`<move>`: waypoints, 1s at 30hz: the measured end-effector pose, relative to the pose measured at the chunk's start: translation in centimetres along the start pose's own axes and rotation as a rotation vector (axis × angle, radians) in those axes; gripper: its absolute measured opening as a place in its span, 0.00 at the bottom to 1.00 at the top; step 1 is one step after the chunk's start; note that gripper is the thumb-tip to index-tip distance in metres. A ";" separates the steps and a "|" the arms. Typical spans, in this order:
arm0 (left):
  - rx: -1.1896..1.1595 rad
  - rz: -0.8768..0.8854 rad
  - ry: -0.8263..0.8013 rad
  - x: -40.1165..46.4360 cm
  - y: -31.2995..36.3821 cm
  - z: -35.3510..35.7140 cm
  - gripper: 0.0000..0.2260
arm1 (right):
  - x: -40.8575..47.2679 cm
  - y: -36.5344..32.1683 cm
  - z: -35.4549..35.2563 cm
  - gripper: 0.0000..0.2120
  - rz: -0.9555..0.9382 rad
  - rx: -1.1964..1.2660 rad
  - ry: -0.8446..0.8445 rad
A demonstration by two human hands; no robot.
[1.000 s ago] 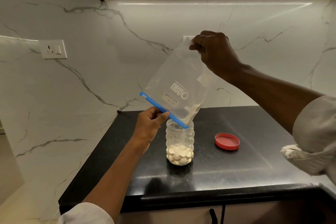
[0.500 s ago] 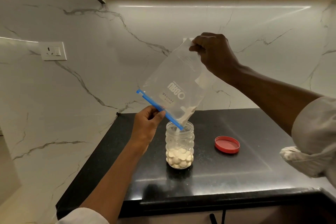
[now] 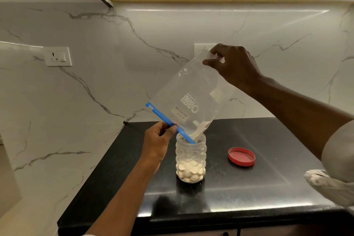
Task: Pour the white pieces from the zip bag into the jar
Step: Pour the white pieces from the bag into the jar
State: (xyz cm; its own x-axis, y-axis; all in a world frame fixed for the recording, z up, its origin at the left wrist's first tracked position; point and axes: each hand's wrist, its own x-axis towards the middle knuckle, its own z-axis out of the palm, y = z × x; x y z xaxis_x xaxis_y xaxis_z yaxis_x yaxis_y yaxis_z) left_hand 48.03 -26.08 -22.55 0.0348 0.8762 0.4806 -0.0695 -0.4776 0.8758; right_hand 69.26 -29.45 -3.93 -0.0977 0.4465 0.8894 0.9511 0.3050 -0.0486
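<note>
A clear zip bag (image 3: 188, 97) with a blue zip strip hangs upside down and tilted over a clear bumpy jar (image 3: 191, 157) on the black counter. The bag's lower corner dips into the jar's mouth, with a little white material left in that corner. White round pieces (image 3: 190, 171) fill the jar's bottom third. My right hand (image 3: 232, 65) pinches the bag's raised bottom corner. My left hand (image 3: 160, 140) pinches the blue zip strip just left of the jar's rim.
A red lid (image 3: 241, 156) lies upturned on the black counter (image 3: 268, 188) to the right of the jar. Marble walls stand behind and to the left, with a socket (image 3: 57, 56) on the left wall. The counter's front edge runs below the jar.
Both hands keep their grips and the bag stays tipped over the jar. The bag's lower corner has sunk slightly deeper into the jar's mouth, and the view has shifted a little.
</note>
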 end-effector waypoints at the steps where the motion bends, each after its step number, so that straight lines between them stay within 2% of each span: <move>1: 0.005 0.004 -0.006 0.0 0.0 0.0 0.04 | 0.0 0.2 -0.1 0.22 0.016 -0.004 -0.021; 8: 0.028 0.041 -0.018 -0.4 -0.2 0.0 0.06 | -0.4 2.0 -0.8 0.35 0.059 0.046 -0.182; 15: 0.029 -0.012 -0.013 -0.6 -0.6 0.0 0.05 | -1.4 4.9 -1.6 0.31 0.150 0.091 -0.416; 18: 0.031 -0.021 -0.006 -0.6 -0.8 0.0 0.04 | -3.0 5.9 -1.8 0.32 0.300 0.232 -0.535; 25: 0.024 -0.002 -0.021 -0.6 -0.7 0.0 0.05 | -11.1 5.7 2.5 0.35 0.640 0.725 -0.524; 27: 0.028 0.002 -0.027 -0.5 -0.7 -0.1 0.05 | -12.7 4.7 4.3 0.31 0.722 0.830 -0.564; 30: 0.032 0.001 -0.028 -0.5 -0.6 -0.2 0.05 | -13.9 3.3 6.0 0.20 0.748 0.970 -0.582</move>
State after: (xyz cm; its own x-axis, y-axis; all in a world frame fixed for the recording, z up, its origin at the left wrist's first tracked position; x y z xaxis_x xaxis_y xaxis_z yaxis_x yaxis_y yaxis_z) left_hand 47.88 -26.16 -23.33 0.0629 0.8738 0.4823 -0.0376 -0.4808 0.8760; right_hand 71.97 -29.65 -19.19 0.0091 0.9794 0.2016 0.2667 0.1919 -0.9445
